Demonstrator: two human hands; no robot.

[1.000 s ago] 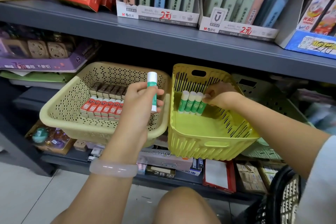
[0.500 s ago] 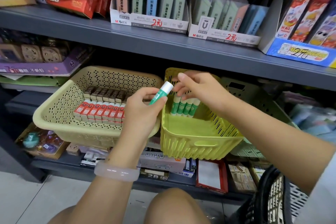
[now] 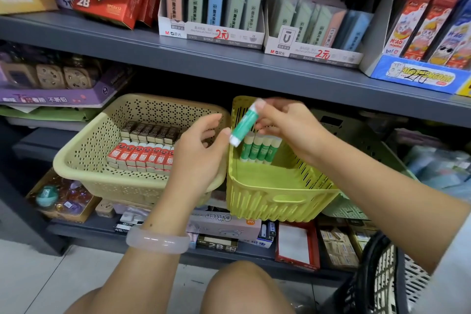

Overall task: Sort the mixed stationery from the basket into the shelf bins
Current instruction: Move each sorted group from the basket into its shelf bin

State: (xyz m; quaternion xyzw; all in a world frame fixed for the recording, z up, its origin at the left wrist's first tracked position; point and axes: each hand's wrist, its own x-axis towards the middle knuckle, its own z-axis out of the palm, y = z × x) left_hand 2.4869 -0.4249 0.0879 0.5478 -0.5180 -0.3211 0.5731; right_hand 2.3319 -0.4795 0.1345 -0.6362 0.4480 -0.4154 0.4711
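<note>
The right hand [image 3: 285, 126] pinches the upper end of a green glue stick [image 3: 244, 123] in its grip, holding it tilted over the far left corner of the yellow bin [image 3: 275, 196]. The left hand [image 3: 201, 150] is just left of the stick's lower white end, fingers loosely bent and holding nothing; whether the thumb tip touches the stick I cannot tell. A pale bangle [image 3: 158, 239] sits on the left wrist. Inside the yellow bin four glue sticks [image 3: 260, 148] stand side by side against the far wall, right beneath the held one. Left of it, touching or nearly so, a beige bin [image 3: 84, 160] holds rows of red and brown erasers [image 3: 142, 153]. Both bins sit on a grey shelf, with a black basket [image 3: 377, 275] at the near right
</note>
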